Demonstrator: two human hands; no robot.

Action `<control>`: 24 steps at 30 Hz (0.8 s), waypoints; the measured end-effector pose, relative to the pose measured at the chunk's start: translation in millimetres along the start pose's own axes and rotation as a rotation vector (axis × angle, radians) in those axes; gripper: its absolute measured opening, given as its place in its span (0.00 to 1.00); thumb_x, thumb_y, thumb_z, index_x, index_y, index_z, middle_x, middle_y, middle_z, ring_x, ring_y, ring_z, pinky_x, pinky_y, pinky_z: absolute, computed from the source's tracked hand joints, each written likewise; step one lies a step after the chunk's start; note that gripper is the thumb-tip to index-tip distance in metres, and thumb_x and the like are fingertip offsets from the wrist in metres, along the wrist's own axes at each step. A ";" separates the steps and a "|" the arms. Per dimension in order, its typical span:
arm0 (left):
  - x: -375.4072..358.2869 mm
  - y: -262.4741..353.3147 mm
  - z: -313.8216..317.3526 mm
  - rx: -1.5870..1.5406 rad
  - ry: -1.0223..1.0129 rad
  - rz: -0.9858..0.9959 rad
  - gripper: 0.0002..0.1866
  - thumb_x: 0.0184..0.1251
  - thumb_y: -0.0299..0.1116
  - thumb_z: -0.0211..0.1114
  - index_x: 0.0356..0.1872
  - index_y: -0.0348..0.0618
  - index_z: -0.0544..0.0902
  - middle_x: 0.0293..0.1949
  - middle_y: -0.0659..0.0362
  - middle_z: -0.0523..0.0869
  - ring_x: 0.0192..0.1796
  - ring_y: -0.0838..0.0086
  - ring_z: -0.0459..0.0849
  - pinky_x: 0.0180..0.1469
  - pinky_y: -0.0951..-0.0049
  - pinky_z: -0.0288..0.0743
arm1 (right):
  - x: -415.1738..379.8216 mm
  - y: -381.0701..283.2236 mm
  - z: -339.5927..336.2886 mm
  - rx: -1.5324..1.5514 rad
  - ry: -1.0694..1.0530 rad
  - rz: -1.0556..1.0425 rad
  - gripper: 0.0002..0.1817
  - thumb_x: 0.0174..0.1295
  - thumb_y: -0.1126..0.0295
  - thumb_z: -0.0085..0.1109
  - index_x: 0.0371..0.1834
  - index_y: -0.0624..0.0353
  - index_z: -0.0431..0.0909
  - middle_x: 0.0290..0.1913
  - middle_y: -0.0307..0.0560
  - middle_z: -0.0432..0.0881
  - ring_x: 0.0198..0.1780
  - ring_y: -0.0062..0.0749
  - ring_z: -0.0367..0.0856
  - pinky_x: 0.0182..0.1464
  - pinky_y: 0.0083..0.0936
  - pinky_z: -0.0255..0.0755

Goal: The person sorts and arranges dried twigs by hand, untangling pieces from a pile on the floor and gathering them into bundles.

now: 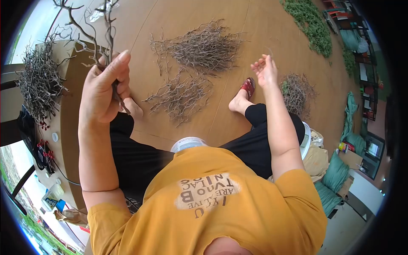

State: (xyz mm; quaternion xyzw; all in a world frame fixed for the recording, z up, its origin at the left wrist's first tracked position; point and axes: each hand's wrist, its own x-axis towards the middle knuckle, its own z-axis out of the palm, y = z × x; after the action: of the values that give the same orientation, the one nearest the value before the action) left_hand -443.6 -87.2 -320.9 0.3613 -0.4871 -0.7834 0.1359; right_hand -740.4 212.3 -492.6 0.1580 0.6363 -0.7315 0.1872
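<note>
My left hand point(104, 87) is wrapped round a small bunch of bare, forked branches point(108, 40), raised at the left with their tips pointing up and away. My right hand point(266, 73) is lifted at the right, palm partly turned up and fingers bent. A faint, thin twig point(270, 51) shows at its fingertips, seemingly pinched there. Between my feet lie a large heap of twigs point(206, 46) and a looser, smaller pile of twigs point(180, 97) nearer to me.
A cardboard box point(72, 89) at the left bears a dark twig bundle point(40, 80) and red berries point(46, 151). Beyond my right leg lies another twig pile point(297, 93). Green foliage point(308, 25) spreads at the far right. A white tub point(189, 143) is between my legs.
</note>
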 end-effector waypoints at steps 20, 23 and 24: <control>17.8 23.5 -64.0 -0.289 0.075 0.133 0.09 0.75 0.31 0.45 0.31 0.47 0.63 0.20 0.67 0.63 0.16 0.86 0.56 0.17 0.85 0.55 | 51.8 327.0 194.2 -1.159 -0.401 -0.107 0.36 0.48 0.46 0.69 0.50 0.67 0.74 0.52 0.57 0.77 0.54 0.41 0.76 0.58 0.34 0.68; 30.1 20.3 -70.4 -0.297 0.103 0.091 0.08 0.75 0.31 0.46 0.32 0.47 0.62 0.19 0.67 0.63 0.15 0.87 0.56 0.16 0.85 0.55 | 20.3 351.9 237.4 -1.409 -0.124 -0.187 0.36 0.48 0.47 0.68 0.52 0.64 0.71 0.54 0.57 0.75 0.59 0.45 0.72 0.61 0.39 0.66; 33.6 19.3 -72.2 -0.270 0.100 0.094 0.08 0.75 0.31 0.46 0.32 0.47 0.62 0.19 0.67 0.63 0.15 0.87 0.56 0.16 0.85 0.55 | 9.6 334.2 249.4 -1.464 -0.114 -0.093 0.32 0.51 0.48 0.67 0.51 0.61 0.73 0.50 0.56 0.78 0.57 0.44 0.74 0.60 0.40 0.67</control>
State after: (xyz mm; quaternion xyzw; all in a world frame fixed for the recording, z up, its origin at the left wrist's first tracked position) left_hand -419.4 -163.6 -337.9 0.3551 -0.3862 -0.8156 0.2439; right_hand -588.4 -75.5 -753.5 -0.0729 0.9572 -0.1338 0.2461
